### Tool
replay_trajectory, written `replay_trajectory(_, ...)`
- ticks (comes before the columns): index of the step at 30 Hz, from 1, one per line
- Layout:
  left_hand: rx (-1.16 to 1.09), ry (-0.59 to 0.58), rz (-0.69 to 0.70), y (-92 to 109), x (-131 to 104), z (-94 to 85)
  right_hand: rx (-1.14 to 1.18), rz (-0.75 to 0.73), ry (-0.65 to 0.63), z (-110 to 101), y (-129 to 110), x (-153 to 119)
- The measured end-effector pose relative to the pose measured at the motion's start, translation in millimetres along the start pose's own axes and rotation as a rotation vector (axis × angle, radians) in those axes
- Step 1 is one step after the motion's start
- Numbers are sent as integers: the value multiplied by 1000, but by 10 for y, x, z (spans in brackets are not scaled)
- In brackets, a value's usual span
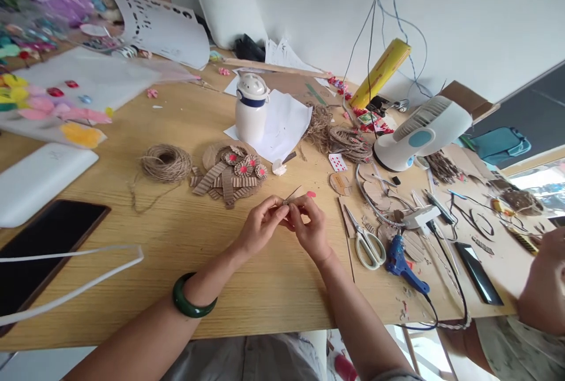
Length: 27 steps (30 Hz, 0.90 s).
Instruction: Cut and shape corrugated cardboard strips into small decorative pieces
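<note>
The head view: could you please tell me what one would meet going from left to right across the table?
Large black-screened device, ball of twine, left hand, right hand, scissors, blue glue gun, dark phone-like device.

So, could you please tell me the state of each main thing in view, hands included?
Left hand: fingers pinched on a thin strip
Right hand: pinched on it too
Twine: coiled, one end loose
White bottle: upright, top on
Scissors: lying flat, blades apparently closed
Glue gun: lying down
Large phone: flat, screen dark
Fan: standing; running or not, unclear
</note>
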<state>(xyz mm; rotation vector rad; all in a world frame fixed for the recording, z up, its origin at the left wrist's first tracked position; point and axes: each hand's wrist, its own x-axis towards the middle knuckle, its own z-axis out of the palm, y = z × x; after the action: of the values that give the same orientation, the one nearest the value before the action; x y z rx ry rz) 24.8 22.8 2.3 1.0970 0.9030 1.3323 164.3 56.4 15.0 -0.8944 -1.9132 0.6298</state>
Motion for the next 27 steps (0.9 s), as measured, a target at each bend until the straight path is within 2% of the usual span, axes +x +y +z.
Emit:
replay_trajectory(2, 111, -1, 73, 5, -11, 4, -140, -83, 26, -27, -64, -23)
replay_trajectory(4, 220, -8, 135, 14, -53, 26, -225, -103, 64, -38, -137, -99)
replay_trajectory(7, 288, -21, 143, 54, -163, 83, -142, 40, 170, -20, -250, -281)
replay_trajectory(10, 225, -105, 56, 155, -304, 138, 60, 255, 258, -33, -385, -453)
replay_trajectory(12, 171, -185, -9, 242, -408, 164, 168, 349, 253, -84, -490, -534)
replay_trajectory(14, 152, -213, -42, 320, -521, 186, 251, 382, 213, -150, -598, -595)
replay_trajectory(19, 224, -114, 24, 395, -805, 251, 326, 343, 174, -202, -817, -746)
replay_trajectory(23, 197, -88, 3, 394, -958, 261, 219, 256, 147, -186, -934, -849)
replay_trajectory(27, 59, -78, -74, 403, -1041, 215, 16, 151, 119, -303, -956, -903)
